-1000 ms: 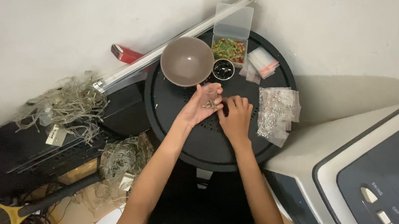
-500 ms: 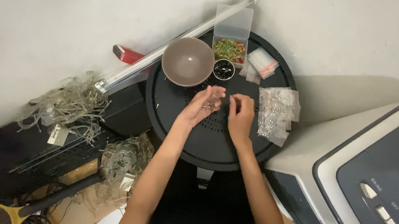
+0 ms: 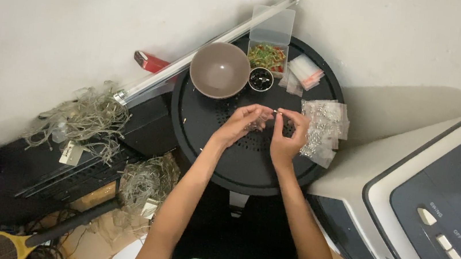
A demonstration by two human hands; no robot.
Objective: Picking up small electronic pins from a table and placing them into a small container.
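Both of my hands are raised over the middle of a round black table (image 3: pixel 206 138). My left hand (image 3: pixel 244 124) cups a small clear plastic bag (image 3: pixel 256 126) with tiny parts in it. My right hand (image 3: pixel 289 135) pinches a tiny pale part (image 3: pixel 276 112) between thumb and forefinger, right beside the left fingertips. A pile of small clear bags filled with metal parts (image 3: pixel 324 128) lies just right of my right hand.
At the table's far side stand an empty brown bowl (image 3: pixel 219 70), a small black cup of dark pieces (image 3: pixel 260 79), an open clear box of green and red bits (image 3: pixel 267 56) and empty zip bags (image 3: pixel 303 73). A long tube (image 3: pixel 204 51) leans left; a grey appliance (image 3: pixel 435 211) stands right.
My hands have drawn slightly apart and lifted; the right fingers now hold a tiny part out beside the left hand, which still cups the small bag.
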